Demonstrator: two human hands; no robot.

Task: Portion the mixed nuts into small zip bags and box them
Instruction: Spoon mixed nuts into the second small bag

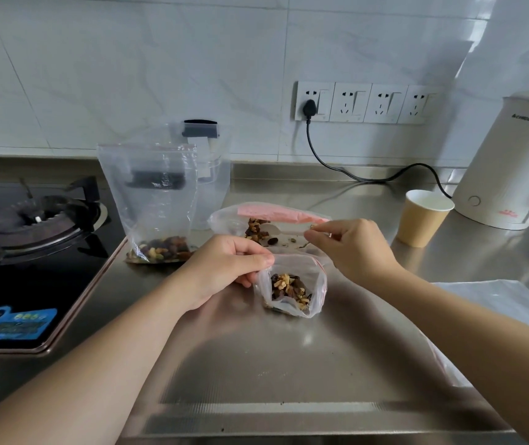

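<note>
One small zip bag point(292, 285) stood part-filled with nuts on the steel counter point(256, 364), my left hand point(224, 271) pinching its mouth open. My right hand point(353, 248) pinched a white spoon point(280, 231) over the supply bag point(266, 224). Beyond, another filled bag point(157, 200) leaned upright; I saw nothing sealed or boxed.

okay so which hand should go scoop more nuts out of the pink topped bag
Right. The right hand already holds the white spoon at the pink-topped bag, while the left hand holds the small zip bag open.
</note>
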